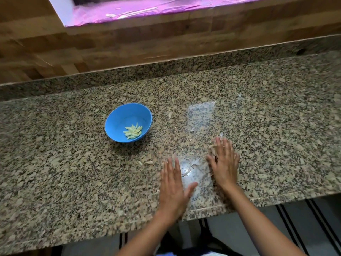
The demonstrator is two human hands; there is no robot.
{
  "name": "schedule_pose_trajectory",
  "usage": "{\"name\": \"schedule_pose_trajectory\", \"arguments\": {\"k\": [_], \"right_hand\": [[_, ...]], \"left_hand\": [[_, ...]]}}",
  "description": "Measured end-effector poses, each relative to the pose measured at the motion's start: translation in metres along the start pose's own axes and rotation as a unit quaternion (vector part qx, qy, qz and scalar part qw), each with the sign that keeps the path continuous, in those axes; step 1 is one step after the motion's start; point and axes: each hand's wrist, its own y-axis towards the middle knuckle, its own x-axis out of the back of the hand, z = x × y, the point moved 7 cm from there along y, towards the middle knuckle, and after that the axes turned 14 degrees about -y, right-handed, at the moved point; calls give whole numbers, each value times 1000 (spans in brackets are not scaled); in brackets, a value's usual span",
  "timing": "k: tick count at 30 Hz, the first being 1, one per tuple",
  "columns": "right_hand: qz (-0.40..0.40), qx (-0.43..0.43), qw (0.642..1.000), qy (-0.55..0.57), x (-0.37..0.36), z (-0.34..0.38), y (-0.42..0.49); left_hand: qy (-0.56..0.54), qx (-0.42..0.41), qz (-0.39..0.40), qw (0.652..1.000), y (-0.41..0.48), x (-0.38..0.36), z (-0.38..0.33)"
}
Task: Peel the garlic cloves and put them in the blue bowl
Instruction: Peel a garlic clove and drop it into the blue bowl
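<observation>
A blue bowl (118, 124) stands on the granite counter (73, 172), left of centre. Several peeled pale garlic cloves (133, 131) lie in its bottom. My left hand (173, 189) lies flat on the counter, fingers straight, thumb spread to the right. My right hand (224, 161) is also flat with straight fingers, resting on a small heap of dry garlic skins (214, 146). Loose skins (191, 166) lie between the two hands. Neither hand holds anything.
Two scraps of skin (145, 162) lie left of my left hand. The counter's front edge (203, 209) runs just under my wrists. A granite backsplash and wooden wall rise behind, with a pink-lit window ledge (147, 10) above.
</observation>
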Motion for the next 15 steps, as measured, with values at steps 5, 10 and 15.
{"name": "schedule_pose_trajectory", "arguments": {"k": [5, 10, 15], "right_hand": [[22, -4, 1000, 7, -1, -26, 17], [12, 7, 1000, 27, 1, -43, 28], [-55, 70, 996, 32, 6, -46, 38]], "left_hand": [[25, 79, -4, 997, 54, -29, 5], [-14, 32, 21, 999, 155, -27, -11], [-36, -114, 150, 981, 182, -31, -27]]}}
